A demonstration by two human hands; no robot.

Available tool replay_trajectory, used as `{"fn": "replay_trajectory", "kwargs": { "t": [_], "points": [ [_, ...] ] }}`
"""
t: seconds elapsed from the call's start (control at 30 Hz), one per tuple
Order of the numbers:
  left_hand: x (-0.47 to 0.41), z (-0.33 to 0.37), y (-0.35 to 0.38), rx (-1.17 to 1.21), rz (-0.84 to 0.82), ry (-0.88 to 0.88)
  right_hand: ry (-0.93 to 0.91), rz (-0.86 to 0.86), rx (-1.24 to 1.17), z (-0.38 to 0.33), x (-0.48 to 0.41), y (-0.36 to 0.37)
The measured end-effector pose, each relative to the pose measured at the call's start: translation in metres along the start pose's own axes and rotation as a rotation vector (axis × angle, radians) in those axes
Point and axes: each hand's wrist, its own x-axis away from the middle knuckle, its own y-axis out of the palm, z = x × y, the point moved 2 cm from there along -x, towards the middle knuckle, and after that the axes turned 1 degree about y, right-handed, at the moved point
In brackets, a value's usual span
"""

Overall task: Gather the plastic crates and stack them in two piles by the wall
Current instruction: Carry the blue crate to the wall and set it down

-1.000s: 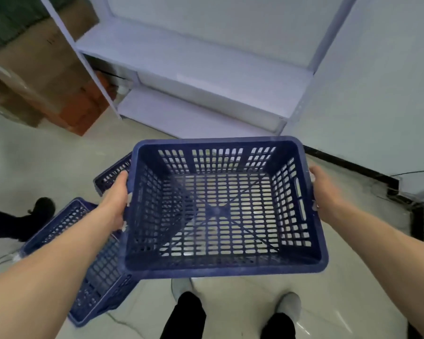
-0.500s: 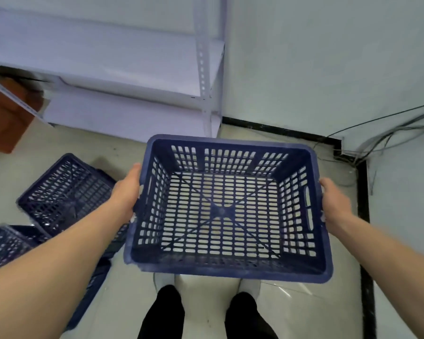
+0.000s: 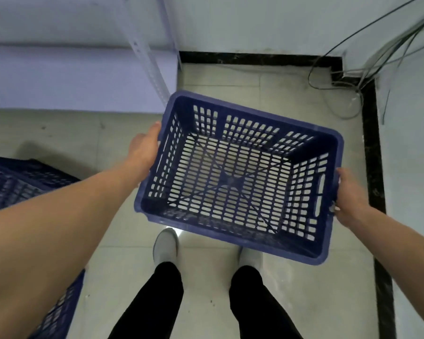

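I hold an empty blue slotted plastic crate (image 3: 240, 177) in the air above the tiled floor, tilted with its right end lower. My left hand (image 3: 145, 148) grips its left short side and my right hand (image 3: 348, 194) grips its right short side by the handle slot. The crate hangs over the floor corner between the shelf and the wall. More blue crates (image 3: 12, 182) lie on the floor at the far left, partly hidden by my left arm.
A white metal shelf unit (image 3: 83, 77) stands at the back left. White walls with a black skirting strip (image 3: 370, 143) close the corner. Loose cables (image 3: 353, 77) hang in the back right corner. My feet (image 3: 167, 245) stand just below the crate.
I have turned right and stepped closer to the corner; the crate has swung right and tilted. The other crates have slid to the left edge of view. Both hands keep their hold.
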Motion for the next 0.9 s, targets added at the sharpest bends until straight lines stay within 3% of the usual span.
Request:
{"fn": "replay_trajectory", "kwargs": {
  "t": [0.43, 0.9],
  "points": [
    [-0.104, -0.013, 0.099, -0.012, -0.088, 0.089, 0.089, 0.114, -0.092, 0.060, -0.131, 0.027],
    [-0.119, -0.028, 0.112, -0.086, -0.213, 0.107, 0.079, 0.090, 0.012, 0.068, -0.140, 0.045]
  ]
}}
